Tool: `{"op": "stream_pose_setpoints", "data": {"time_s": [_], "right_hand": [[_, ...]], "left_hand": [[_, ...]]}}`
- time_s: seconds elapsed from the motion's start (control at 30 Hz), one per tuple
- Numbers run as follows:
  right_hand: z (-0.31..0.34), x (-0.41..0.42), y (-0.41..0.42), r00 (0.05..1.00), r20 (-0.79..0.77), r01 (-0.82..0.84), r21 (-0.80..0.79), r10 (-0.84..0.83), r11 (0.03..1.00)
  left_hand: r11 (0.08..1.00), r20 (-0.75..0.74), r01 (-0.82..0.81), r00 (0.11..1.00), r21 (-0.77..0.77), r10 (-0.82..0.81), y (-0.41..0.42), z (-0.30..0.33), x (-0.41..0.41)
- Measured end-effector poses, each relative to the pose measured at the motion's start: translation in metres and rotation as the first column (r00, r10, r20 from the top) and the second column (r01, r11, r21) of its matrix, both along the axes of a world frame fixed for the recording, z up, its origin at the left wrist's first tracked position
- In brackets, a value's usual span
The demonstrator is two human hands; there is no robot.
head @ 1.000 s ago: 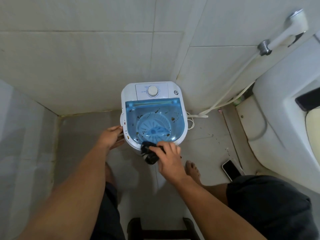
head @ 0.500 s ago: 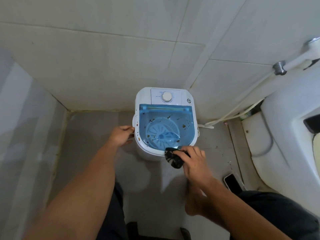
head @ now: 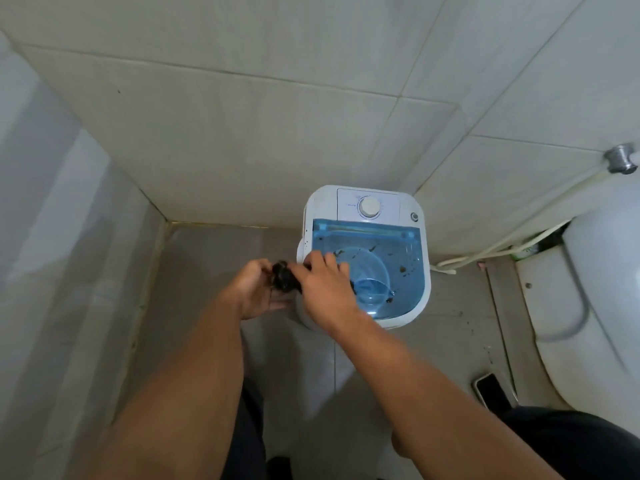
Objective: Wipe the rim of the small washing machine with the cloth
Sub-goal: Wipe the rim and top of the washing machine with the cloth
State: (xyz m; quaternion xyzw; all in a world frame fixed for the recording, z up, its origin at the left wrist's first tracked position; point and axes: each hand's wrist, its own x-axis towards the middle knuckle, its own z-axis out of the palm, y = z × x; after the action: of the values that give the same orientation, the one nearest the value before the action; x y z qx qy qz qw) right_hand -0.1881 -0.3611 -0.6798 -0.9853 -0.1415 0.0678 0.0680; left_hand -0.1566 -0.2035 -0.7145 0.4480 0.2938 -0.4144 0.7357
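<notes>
The small washing machine (head: 424, 258) is white with a clear blue tub, a round dial at the back and dark specks of dirt inside. It stands on the floor against the tiled wall. A dark crumpled cloth (head: 283, 280) sits just off the machine's left rim, held between both hands. My left hand (head: 254, 289) cups it from the left. My right hand (head: 320, 282) reaches across the front-left corner of the rim and grips it from the right, hiding that corner.
A white toilet (head: 599, 289) fills the right side, with a hose (head: 512, 233) running along the wall to a metal fitting (head: 621, 159). A phone (head: 491, 393) lies on the floor by my right knee. A tiled wall closes the left side.
My right hand carried the cloth from the front edge of the rim over to the machine's left side, where my left hand took hold of it too. The view shifted left.
</notes>
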Motion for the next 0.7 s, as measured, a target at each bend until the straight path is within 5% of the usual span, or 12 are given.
{"op": "stream_pose_setpoints", "data": {"time_s": [0.27, 0.43, 0.57, 0.63, 0.7], "right_hand": [[0.031, 0.086, -0.014, 0.996, -0.059, 0.070, -0.070, -0.074, 0.995], [0.027, 0.047, -0.022, 0.978, -0.103, -0.195, -0.150, 0.181, 0.969], [0.038, 0.032, -0.033, 0.871, -0.171, -0.486, -0.161, 0.461, 0.859], [0.047, 0.071, -0.035, 0.901, -0.105, -0.435, -0.204, 0.422, 0.877], [0.057, 0.124, -0.037, 0.980, -0.023, -0.197, -0.142, 0.195, 0.970]], "left_hand": [[0.999, -0.043, -0.032, 0.999, -0.009, 0.031, 0.001, 0.006, 0.003], [0.998, -0.057, -0.060, 0.997, -0.006, 0.060, 0.000, 0.000, 0.007], [0.999, -0.045, -0.052, 0.998, 0.001, 0.052, 0.000, 0.002, 0.007], [0.998, -0.026, -0.045, 0.999, 0.038, 0.046, -0.001, 0.002, 0.007], [0.997, -0.023, -0.046, 0.999, 0.069, 0.048, -0.003, 0.004, 0.006]]}}
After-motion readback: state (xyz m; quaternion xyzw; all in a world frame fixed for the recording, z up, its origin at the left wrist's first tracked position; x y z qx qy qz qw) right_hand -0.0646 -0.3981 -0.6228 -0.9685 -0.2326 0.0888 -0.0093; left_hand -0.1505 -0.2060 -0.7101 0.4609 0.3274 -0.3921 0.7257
